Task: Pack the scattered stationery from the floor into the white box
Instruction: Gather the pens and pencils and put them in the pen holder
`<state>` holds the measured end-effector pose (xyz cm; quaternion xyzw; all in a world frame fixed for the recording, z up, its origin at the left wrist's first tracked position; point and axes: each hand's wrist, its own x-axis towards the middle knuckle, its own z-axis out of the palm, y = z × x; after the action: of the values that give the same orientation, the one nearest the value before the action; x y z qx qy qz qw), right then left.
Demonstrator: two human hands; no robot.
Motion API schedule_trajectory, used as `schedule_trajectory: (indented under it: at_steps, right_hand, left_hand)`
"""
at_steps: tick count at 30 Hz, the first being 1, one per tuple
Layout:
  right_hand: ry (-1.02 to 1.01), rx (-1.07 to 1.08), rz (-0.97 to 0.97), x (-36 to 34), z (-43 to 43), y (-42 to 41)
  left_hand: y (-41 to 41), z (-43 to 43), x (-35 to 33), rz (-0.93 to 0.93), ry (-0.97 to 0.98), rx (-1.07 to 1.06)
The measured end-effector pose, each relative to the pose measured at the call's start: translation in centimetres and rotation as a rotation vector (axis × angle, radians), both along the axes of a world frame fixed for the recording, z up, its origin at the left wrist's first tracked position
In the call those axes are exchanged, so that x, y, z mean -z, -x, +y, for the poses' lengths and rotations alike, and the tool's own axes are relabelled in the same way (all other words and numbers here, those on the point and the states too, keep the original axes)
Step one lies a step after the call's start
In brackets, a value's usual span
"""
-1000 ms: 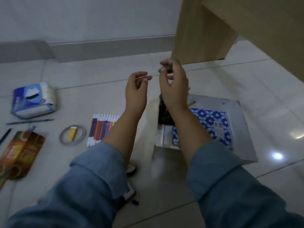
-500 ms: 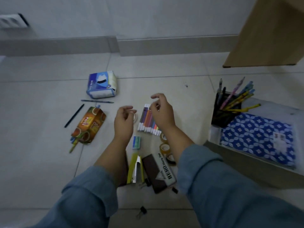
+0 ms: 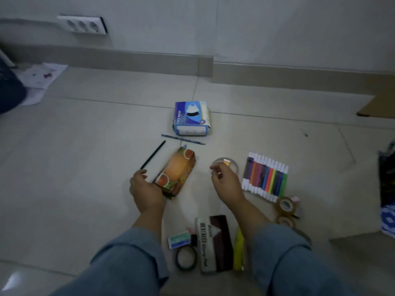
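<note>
Stationery lies scattered on the tiled floor. My left hand (image 3: 146,189) curls around the near end of an orange printed pouch (image 3: 177,169). My right hand (image 3: 226,184) hovers with thumb and forefinger pinched just over a clear tape ring (image 3: 232,164); I cannot make out anything in the pinch. A set of coloured markers (image 3: 266,178) lies to its right. A black pen (image 3: 152,154) and a blue pencil (image 3: 182,139) lie beyond the pouch. The white box (image 3: 359,240) shows only at the right edge, with a blue patterned notebook (image 3: 388,221) inside.
A face mask box (image 3: 191,116) stands further back. Near my arms lie a stamp-pad box (image 3: 213,242), a black tape ring (image 3: 186,257), an eraser (image 3: 179,242), a yellow-green item (image 3: 238,251) and brown tape rolls (image 3: 286,205). Papers (image 3: 40,75) lie far left by the wall.
My view has swung left, away from the box. Both hands came down from a raised pinch; the left one reached the orange pouch, the right one dropped over the clear tape ring.
</note>
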<state>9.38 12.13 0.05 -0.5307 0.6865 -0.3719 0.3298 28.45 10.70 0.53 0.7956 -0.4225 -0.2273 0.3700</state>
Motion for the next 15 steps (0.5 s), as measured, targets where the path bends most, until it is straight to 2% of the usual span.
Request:
schedule_trajectory:
  at_steps: [3, 6, 8, 10, 15]
  right_hand:
    - [0.137, 0.016, 0.094, 0.0, -2.4, -1.4]
    - [0.177, -0.038, 0.239, -0.6, -6.5, -2.6]
    - [0.124, -0.084, 0.264, -1.0, -9.6, -3.6]
    - [0.017, -0.134, 0.296, -1.1, -12.7, -4.4]
    - [-0.310, -0.344, 0.559, 0.2, -17.2, -4.3]
  left_hand:
    - [-3.9, -3.3, 1.3, 0.069, -0.164, 0.247]
    - [-4.7, -5.8, 1.7, 0.174, -0.225, 0.414]
    - [-4.2, -7.1, 1.8, 0.167, -0.256, 0.488]
    - [-3.5, -8.3, 2.0, 0.045, -0.289, 0.569]
    - [-2.4, -9.8, 2.2, -0.169, -0.378, 0.700]
